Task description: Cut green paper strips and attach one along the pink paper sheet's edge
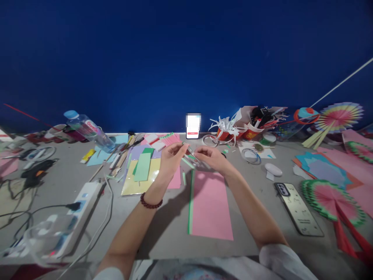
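Beyond pink paper [211,206], fingers [183,149] pinching pale loop [192,158]

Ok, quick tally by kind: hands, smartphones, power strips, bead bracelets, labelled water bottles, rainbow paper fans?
Hands: 2
Smartphones: 2
Power strips: 1
Bead bracelets: 1
Labelled water bottles: 1
Rainbow paper fans: 1
Total: 8

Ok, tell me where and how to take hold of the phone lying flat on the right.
Best grip the phone by its two long edges, near mid-length, coming from above and slightly left: it lies flat, narrow crosswise, with bare table on its left, while the green-edged pink fan sits close on its right.
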The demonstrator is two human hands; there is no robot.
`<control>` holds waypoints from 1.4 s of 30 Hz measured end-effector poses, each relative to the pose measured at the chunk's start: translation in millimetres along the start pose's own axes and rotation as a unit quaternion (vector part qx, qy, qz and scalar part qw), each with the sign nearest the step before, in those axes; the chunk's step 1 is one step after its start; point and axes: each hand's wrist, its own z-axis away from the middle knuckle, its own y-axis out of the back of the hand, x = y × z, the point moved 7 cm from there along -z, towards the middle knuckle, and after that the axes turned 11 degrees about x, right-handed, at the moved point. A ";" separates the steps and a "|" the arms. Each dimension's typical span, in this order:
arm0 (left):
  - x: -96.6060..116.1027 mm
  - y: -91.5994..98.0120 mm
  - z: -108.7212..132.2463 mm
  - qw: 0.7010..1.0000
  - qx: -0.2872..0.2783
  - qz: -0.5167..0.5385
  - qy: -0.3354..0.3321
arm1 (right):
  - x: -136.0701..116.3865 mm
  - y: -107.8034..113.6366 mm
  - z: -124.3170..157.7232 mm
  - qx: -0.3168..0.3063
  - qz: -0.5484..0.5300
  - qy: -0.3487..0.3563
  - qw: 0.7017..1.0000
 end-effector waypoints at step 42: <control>-44.2 -4.8 -16.6 0.993 -0.037 0.047 0.104 | 27.8 -0.2 -15.3 0.091 -0.002 0.026 0.996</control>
